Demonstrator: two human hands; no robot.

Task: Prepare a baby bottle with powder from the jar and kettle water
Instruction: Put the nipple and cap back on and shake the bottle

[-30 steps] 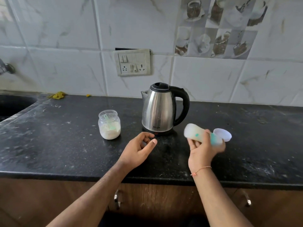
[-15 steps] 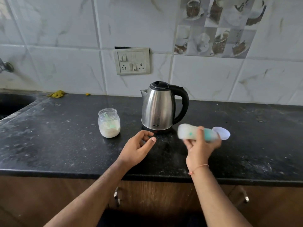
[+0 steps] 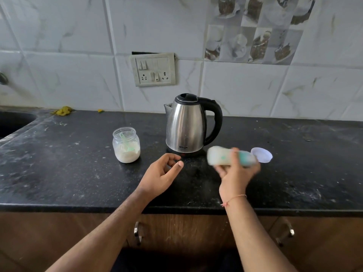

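My right hand (image 3: 236,174) grips a baby bottle (image 3: 222,158) sideways above the black counter (image 3: 59,163). The bottle is blurred, milky white inside, with a teal collar toward the right. My left hand (image 3: 161,175) hovers over the counter in front of the steel kettle (image 3: 185,125), fingers loosely curled and holding nothing. A clear open jar (image 3: 126,147) with white powder and a pale green scoop inside stands left of the kettle. A translucent cap (image 3: 262,155) lies on the counter just right of the bottle.
A tiled wall with a switch and socket plate (image 3: 154,69) rises behind the counter. A dark sink (image 3: 11,122) sits at the far left, with yellow scraps (image 3: 62,110) near it. Cabinet handles (image 3: 137,232) show below the counter edge.
The bottle in my right hand has shifted left and lower, staying sideways and blurring with motion. My left hand has stayed nearly still.
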